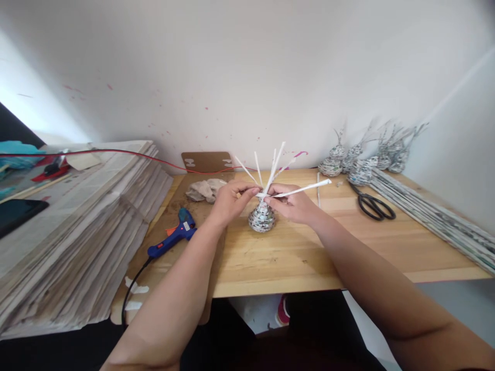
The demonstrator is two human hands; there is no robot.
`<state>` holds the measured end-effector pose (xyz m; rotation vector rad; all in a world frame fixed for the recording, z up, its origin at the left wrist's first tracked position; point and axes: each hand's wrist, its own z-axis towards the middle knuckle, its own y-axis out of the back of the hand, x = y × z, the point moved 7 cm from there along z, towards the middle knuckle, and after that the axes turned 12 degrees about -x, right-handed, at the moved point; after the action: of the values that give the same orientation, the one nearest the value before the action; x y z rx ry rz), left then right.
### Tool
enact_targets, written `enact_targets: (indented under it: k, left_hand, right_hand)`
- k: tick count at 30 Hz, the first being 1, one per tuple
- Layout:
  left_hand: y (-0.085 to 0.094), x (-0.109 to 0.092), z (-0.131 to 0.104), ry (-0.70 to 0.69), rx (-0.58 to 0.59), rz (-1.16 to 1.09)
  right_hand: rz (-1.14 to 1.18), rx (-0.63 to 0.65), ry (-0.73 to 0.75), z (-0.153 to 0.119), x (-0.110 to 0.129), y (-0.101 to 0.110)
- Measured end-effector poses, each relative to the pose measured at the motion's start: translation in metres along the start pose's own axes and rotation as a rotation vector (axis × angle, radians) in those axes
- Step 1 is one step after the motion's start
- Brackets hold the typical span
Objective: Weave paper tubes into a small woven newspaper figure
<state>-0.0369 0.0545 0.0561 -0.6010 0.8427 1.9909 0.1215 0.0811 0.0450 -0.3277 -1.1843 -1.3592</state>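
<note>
A small gourd-shaped basket [262, 217] woven from printed paper strips stands upright on the wooden table, with several white rolled-paper sticks [274, 165] fanning up from its narrow neck. My left hand [234, 200] is closed at the left of the neck, thumb and fingers pinching a paper stick. From the other side my right hand [292, 203] pinches at the neck too, and one long paper stick [305, 189] sticks out past it to the right. Fingers partly hide the neck, so the exact weave there does not show.
A blue glue gun [172, 241] lies on a brown board at left, beside a tall stack of newspaper [116, 206] and a crumpled cloth [204, 190]. To the right are black scissors [373, 205], a bundle of paper sticks [429, 216] and several woven gourd shapes [331, 161].
</note>
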Motion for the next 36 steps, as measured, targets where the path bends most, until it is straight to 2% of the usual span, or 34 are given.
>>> enact_targets:
  k: [9, 18, 23, 32, 36]
  left_hand:
    - [-0.005, -0.006, -0.002, 0.026, 0.021, 0.011]
    - [-0.002, -0.007, -0.003, 0.155, -0.041, -0.032]
    - [0.003, -0.009, -0.004, 0.172, -0.016, 0.007]
    - [-0.008, -0.007, -0.005, 0.219, 0.148, -0.315]
    - [-0.012, -0.001, -0.006, 0.254, 0.107, -0.296]
  right_hand:
    - [-0.04, -0.048, 0.152, -0.002, 0.017, -0.005]
    - [0.008, -0.062, 0.126, -0.003, 0.014, -0.004]
    - [-0.022, -0.088, 0.107, -0.003, 0.013, -0.004]
    - [-0.127, -0.135, 0.139, -0.001, 0.014, -0.001]
    - [-0.142, -0.122, 0.161, -0.001, 0.016, -0.002]
